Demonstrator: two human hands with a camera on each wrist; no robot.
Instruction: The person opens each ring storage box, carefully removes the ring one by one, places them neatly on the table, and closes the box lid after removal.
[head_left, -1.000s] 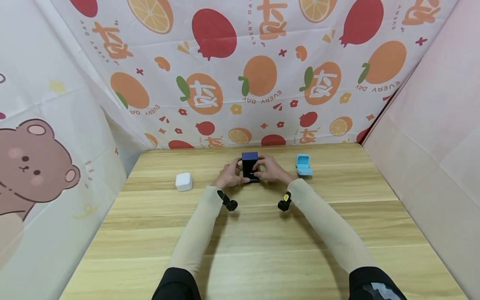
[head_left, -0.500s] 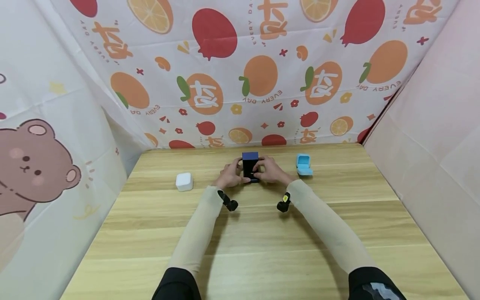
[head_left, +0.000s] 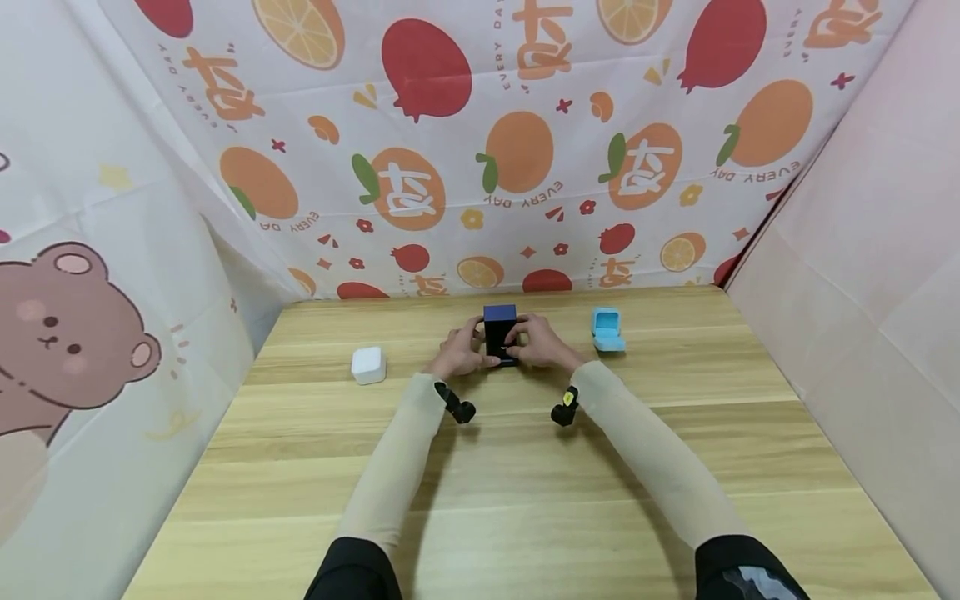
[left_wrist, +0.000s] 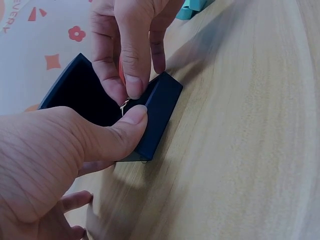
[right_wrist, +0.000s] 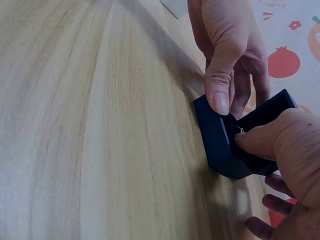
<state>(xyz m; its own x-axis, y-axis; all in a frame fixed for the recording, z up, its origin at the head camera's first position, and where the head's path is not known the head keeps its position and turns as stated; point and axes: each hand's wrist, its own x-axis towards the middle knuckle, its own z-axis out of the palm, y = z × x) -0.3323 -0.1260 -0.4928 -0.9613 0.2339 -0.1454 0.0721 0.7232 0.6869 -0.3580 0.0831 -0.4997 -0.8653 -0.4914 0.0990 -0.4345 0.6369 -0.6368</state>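
Observation:
A dark blue ring box (head_left: 499, 313) stands at the back middle of the table with its lid raised. My left hand (head_left: 459, 350) holds it from the left, its thumb (left_wrist: 117, 135) on the rim of the base in the left wrist view. From the right, my right hand (head_left: 543, 342) reaches into the box, and its thumb and finger pinch a small shiny ring (left_wrist: 123, 106) at the cushion. Fingertips hide most of the ring, so how deep it sits in the slot cannot be told.
A light blue ring box (head_left: 607, 331) stands with its lid up to the right of the hands. On the left lies a white rounded box (head_left: 368, 365). A fruit-printed cloth (head_left: 525, 150) hangs behind the wooden table (head_left: 555, 508).
My right wrist has turned slightly, its camera shifting a little to the left. Both hands remain at the dark blue ring box.

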